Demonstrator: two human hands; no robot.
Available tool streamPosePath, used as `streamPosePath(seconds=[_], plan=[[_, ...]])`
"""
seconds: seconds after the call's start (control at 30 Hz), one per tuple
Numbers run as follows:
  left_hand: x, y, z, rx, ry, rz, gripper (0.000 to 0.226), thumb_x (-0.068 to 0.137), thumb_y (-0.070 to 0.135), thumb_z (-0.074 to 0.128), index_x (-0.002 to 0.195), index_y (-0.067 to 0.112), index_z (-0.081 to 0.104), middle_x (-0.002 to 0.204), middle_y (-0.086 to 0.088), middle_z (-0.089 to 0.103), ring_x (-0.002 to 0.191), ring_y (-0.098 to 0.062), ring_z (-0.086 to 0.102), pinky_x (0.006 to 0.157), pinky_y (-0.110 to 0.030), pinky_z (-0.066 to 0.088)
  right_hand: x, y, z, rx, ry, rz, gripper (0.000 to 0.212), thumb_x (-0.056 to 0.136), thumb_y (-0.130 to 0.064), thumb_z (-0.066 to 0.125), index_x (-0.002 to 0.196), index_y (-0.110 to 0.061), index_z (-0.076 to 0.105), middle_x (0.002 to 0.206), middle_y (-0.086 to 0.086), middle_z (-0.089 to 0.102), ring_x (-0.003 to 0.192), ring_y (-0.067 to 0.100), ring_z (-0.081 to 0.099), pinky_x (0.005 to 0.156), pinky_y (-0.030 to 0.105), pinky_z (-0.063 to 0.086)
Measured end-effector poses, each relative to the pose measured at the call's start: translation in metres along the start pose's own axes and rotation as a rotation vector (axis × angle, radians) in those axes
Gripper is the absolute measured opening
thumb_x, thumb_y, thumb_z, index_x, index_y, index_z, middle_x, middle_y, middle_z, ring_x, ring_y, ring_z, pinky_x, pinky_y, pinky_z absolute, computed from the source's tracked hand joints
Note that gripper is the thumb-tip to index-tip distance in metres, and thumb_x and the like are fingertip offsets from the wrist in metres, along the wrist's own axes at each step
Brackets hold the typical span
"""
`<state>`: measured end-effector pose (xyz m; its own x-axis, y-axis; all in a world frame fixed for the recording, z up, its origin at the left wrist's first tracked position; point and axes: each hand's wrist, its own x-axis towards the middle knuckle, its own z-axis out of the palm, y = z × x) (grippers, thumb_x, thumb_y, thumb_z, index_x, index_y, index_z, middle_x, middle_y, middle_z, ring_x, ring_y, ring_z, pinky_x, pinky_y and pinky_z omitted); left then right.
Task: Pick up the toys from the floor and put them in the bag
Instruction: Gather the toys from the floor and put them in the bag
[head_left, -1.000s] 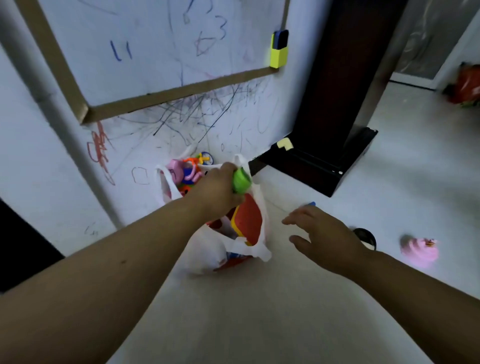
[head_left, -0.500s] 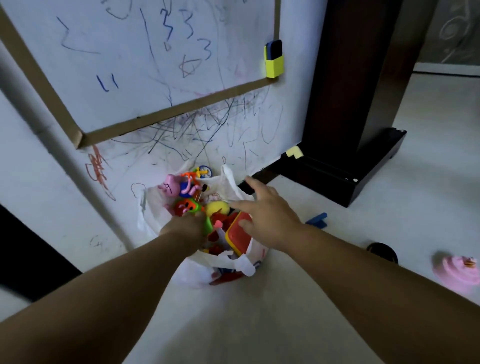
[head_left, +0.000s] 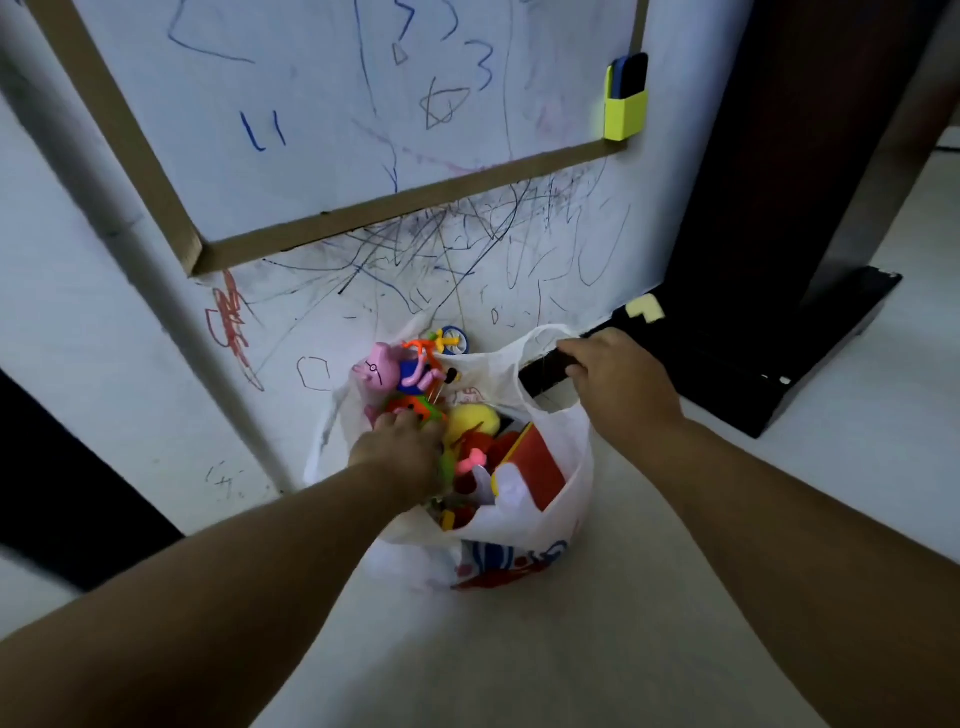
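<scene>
Though crammed, bag (head_left: 566, 499) mouth upward

The pale floor (head_left: 649, 623) fills the lower and right parts of the frame. On it, at centre, sits a white plastic bag (head_left: 524, 535) stuffed with toys, close against the scribbled wall. At the right, the black base (head_left: 810, 364) of a dark wooden stand rests on the floor, near the bag
</scene>
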<state>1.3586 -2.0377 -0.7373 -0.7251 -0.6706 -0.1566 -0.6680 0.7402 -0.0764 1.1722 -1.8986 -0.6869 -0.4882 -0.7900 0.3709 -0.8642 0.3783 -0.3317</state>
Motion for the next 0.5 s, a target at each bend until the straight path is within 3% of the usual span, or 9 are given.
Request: streamPosePath(seconds=[0.13, 0.2, 0.27, 0.3, 0.4, 0.5], plan=[[0.038, -0.008, -0.026, -0.02, 0.328, 0.079, 0.079, 0.081, 0.056, 0.055, 0.147, 0.024, 0.023, 0.154, -0.012, 0.022, 0.142, -0.034, 0.013, 0.114, -0.049, 0.023, 0.006, -0.01, 0.004, 0.043, 0.03, -0.028, 0.032, 0.095, -0.02, 0.05, 0.125, -0.017, 0.059, 0.116, 0.012, 0.058, 0.104, 0.027, 0.058, 0.087, 0.037, 0.05], [0.055, -0.018, -0.033, -0.024, 0.287, -0.041, 0.077, 0.089, 0.051, 0.046, 0.15, 0.022, 0.011, 0.16, -0.013, 0.002, 0.146, -0.034, -0.003, 0.116, -0.048, 0.011, 0.009, -0.013, 0.004, 0.086, 0.039, 0.003, 0.03, 0.095, -0.016, 0.05, 0.123, -0.018, 0.06, 0.115, 0.011, 0.059, 0.103, 0.024, 0.058, 0.086, 0.033, 0.048], [0.067, -0.021, -0.032, 0.036, 0.193, -0.137, 0.07, 0.095, 0.048, 0.033, 0.151, 0.021, 0.001, 0.159, -0.018, -0.007, 0.145, -0.038, -0.009, 0.115, -0.052, 0.01, 0.011, -0.016, 0.004, 0.149, 0.028, 0.049, 0.03, 0.095, -0.011, 0.047, 0.121, -0.019, 0.06, 0.113, 0.009, 0.06, 0.102, 0.022, 0.057, 0.086, 0.033, 0.049], [0.07, -0.018, -0.029, 0.102, 0.174, -0.144, 0.066, 0.097, 0.046, 0.029, 0.15, 0.018, 0.001, 0.158, -0.021, -0.002, 0.145, -0.041, -0.006, 0.114, -0.053, 0.012, 0.011, -0.018, 0.004, 0.191, 0.012, 0.081, 0.031, 0.095, -0.01, 0.046, 0.121, -0.019, 0.059, 0.113, 0.008, 0.06, 0.102, 0.021, 0.057, 0.086, 0.033, 0.05], [0.073, -0.01, -0.028, 0.22, 0.248, -0.125, 0.053, 0.095, 0.036, 0.039, 0.141, 0.013, 0.024, 0.142, -0.017, 0.039, 0.132, -0.036, 0.03, 0.102, -0.048, 0.031, 0.011, -0.023, 0.003, 0.273, -0.028, 0.142, 0.033, 0.094, -0.013, 0.047, 0.124, -0.02, 0.057, 0.116, 0.006, 0.062, 0.106, 0.019, 0.057, 0.088, 0.03, 0.048], [0.074, -0.012, -0.039, 0.132, 0.273, -0.133, 0.04, 0.092, 0.028, 0.044, 0.128, 0.01, 0.038, 0.128, -0.014, 0.049, 0.119, -0.032, 0.04, 0.089, -0.04, 0.039, 0.014, -0.026, 0.002, 0.319, -0.028, 0.18, 0.032, 0.095, -0.017, 0.049, 0.125, -0.021, 0.058, 0.116, 0.003, 0.064, 0.105, 0.018, 0.06, 0.09, 0.031, 0.048]])
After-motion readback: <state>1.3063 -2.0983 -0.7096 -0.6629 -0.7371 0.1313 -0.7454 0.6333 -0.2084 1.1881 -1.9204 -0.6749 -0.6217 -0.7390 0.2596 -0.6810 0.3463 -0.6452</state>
